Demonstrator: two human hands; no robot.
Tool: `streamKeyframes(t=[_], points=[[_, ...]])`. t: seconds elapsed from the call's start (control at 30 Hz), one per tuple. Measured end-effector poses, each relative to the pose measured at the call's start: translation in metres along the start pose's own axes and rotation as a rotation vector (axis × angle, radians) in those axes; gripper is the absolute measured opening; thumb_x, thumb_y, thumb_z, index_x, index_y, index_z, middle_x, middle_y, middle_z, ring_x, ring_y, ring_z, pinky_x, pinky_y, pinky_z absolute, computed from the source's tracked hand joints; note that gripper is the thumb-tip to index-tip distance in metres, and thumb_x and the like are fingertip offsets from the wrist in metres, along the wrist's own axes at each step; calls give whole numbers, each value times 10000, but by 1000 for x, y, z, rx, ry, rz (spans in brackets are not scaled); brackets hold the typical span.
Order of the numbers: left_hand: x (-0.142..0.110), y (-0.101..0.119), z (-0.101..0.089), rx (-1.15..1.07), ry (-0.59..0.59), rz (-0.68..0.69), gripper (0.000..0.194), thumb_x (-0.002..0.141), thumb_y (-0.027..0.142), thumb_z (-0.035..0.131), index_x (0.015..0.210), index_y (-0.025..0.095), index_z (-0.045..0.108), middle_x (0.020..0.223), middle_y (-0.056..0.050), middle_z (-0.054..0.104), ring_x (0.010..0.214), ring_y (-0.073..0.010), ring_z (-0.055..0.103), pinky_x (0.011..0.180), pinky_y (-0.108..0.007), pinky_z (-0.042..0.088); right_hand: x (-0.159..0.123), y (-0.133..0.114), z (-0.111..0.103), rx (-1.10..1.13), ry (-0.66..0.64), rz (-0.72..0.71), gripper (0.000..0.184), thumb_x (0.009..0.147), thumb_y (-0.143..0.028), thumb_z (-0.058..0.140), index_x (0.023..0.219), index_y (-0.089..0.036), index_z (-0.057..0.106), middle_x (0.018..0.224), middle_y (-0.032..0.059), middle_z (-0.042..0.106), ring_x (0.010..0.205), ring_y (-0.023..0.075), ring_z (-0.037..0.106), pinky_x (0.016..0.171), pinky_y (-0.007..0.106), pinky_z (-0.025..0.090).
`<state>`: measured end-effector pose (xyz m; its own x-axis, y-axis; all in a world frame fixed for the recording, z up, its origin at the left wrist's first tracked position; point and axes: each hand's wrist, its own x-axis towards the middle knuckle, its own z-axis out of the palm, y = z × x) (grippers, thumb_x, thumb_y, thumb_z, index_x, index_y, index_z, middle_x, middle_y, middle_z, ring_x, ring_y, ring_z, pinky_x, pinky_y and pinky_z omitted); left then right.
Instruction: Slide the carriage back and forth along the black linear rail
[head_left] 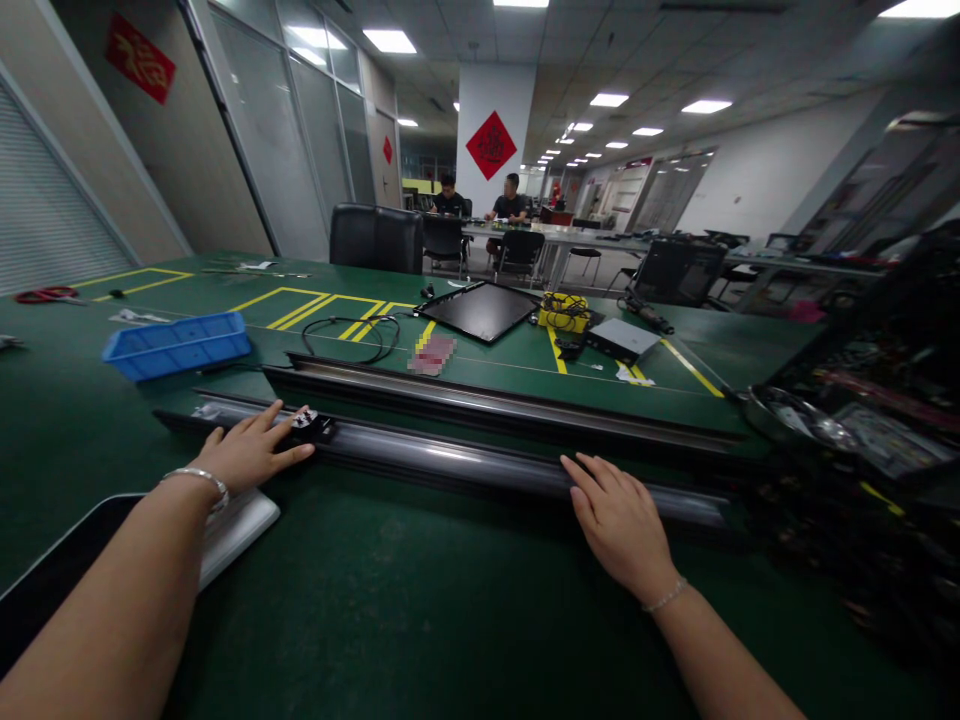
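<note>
A long dark metal rail [450, 458] with a shiny curved face lies across the green table in front of me. My left hand [251, 448] rests over its left part with the fingers spread. Beside those fingertips, a small black block [311, 427] with white pieces on top sits on the rail. Farther right, my right hand [619, 515] lies on the same rail, fingers stretched out and holding nothing. Just behind runs a second similar rail [487, 400], which neither hand touches.
A blue bin [180, 345] stands at the left, with red-handled scissors [49, 295] beyond. Toward the back lie a black flat panel [480, 310], a yellow object wrapped in cables [564, 312] and a grey box [622, 340]. Dark clutter fills the right. Two people sit far behind.
</note>
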<state>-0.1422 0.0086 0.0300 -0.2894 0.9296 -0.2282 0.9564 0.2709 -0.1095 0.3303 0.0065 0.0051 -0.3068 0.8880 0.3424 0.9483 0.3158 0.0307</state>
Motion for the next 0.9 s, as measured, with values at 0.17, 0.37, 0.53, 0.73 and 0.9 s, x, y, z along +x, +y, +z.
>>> streamKeyframes(t=[0.17, 0.37, 0.53, 0.73, 0.9], points=[[3, -2, 2, -13, 13, 5, 701, 834, 569, 313, 1439, 235, 193, 1534, -92, 44, 1361, -340, 195, 1014, -595, 221, 0, 0, -1, 2, -14, 2, 438, 908, -330, 289, 1290, -286, 498, 1279, 36, 555, 1184, 210, 466, 961, 419, 370], [5, -4, 5, 20, 4, 9, 706, 841, 586, 279, 1444, 236, 167, 1536, -90, 32, 1364, -330, 189, 1021, -580, 218, 0, 0, -1, 4, -22, 9, 439, 907, -330, 287, 1293, -296, 494, 1285, 33, 551, 1190, 209, 461, 961, 419, 368], [7, -6, 5, 39, 0, 9, 692, 848, 567, 274, 1445, 236, 162, 1536, -89, 21, 1362, -340, 188, 1015, -588, 220, 0, 1, -1, 3, -35, 14, 444, 911, -340, 276, 1295, -284, 491, 1287, 32, 549, 1197, 208, 455, 967, 420, 364], [3, -1, 0, 40, -12, 5, 675, 855, 561, 270, 1443, 249, 160, 1535, -97, 21, 1367, -336, 178, 1016, -586, 212, 1, 0, -2, -8, -30, 6, 439, 909, -332, 284, 1290, -286, 498, 1286, 35, 550, 1191, 210, 462, 963, 422, 367], [1, 3, -2, 34, 5, 5, 657, 856, 552, 290, 1437, 272, 166, 1529, -123, 66, 1360, -346, 197, 1006, -590, 223, 0, -1, -2, -12, -16, 3, 435, 908, -323, 290, 1286, -288, 502, 1286, 32, 550, 1185, 205, 467, 961, 409, 370]])
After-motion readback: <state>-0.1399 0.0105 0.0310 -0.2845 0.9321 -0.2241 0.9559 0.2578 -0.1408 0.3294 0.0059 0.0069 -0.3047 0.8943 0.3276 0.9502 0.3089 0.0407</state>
